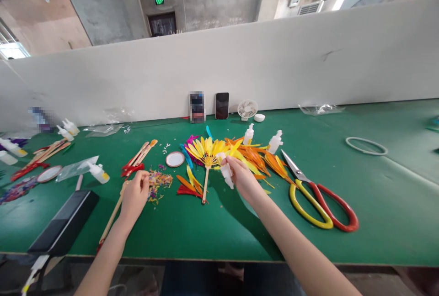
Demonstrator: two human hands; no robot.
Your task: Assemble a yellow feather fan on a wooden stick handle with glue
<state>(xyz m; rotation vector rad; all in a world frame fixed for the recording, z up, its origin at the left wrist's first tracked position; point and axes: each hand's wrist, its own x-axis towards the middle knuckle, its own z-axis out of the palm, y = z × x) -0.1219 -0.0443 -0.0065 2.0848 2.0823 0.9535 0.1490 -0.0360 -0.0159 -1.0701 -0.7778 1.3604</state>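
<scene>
My right hand (pixel 236 175) is closed round a small white glue bottle (pixel 227 175), its upper end at the right side of a yellow feather fan (pixel 202 152). The fan lies on the table with its pale wooden handle pointing towards me and a row of feathers fixed round its ribs. My left hand (pixel 136 191), fingers curled together, rests beside a heap of colourful feather clippings (pixel 159 184); whether it pinches anything is hidden. Beneath that forearm runs a wooden stick (pixel 111 218). Loose orange feathers (pixel 254 156) lie right of the fan, and a red feather (pixel 187 190) lies by its handle.
Large scissors (pixel 312 191) with yellow and red handles lie open at the right. Two white bottles (pixel 275 142) stand behind the orange feathers. A black box (pixel 65 223) sits front left. Phones (pixel 222 105) and a small fan (pixel 247 109) stand against the white partition (pixel 274 67).
</scene>
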